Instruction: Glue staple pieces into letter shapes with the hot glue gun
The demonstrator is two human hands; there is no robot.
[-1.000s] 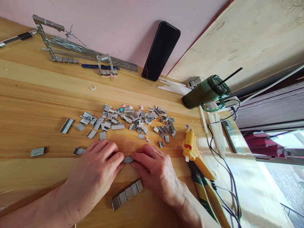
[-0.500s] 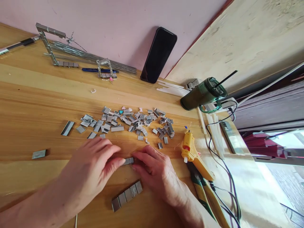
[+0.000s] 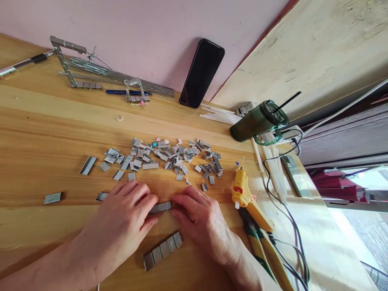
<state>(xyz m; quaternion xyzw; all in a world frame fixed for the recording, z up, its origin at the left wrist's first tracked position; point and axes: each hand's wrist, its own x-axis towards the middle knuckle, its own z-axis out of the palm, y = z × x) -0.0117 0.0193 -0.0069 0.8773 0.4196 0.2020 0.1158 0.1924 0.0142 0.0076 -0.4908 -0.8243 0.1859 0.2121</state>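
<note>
A short row of grey metal clips point(image 3: 161, 207) lies on the wooden table between my hands. My left hand point(image 3: 129, 214) has its thumb and fingers closed at the left end, which they partly cover. At the right end, the thumb and forefinger of my right hand point(image 3: 201, 216) pinch the row. Below them rests a longer strip of joined metal clips point(image 3: 163, 250), set at a slant and untouched. A single clip point(image 3: 102, 196) shows just left of my left hand. Beyond both hands is a pile of loose metal clips point(image 3: 178, 155).
On the right are a yellow glue gun point(image 3: 241, 190), pliers point(image 3: 257, 246) and black cables point(image 3: 291, 218). A green cup point(image 3: 257, 121) and a phone point(image 3: 202, 72) stand farther back. Metal rods point(image 3: 121, 74) and a clip frame point(image 3: 65, 64) are along the wall.
My left hand has moved slightly left and its thumb has lowered, showing more of the metal row. A single clip has come into sight beside that hand. My right hand stays almost still.
</note>
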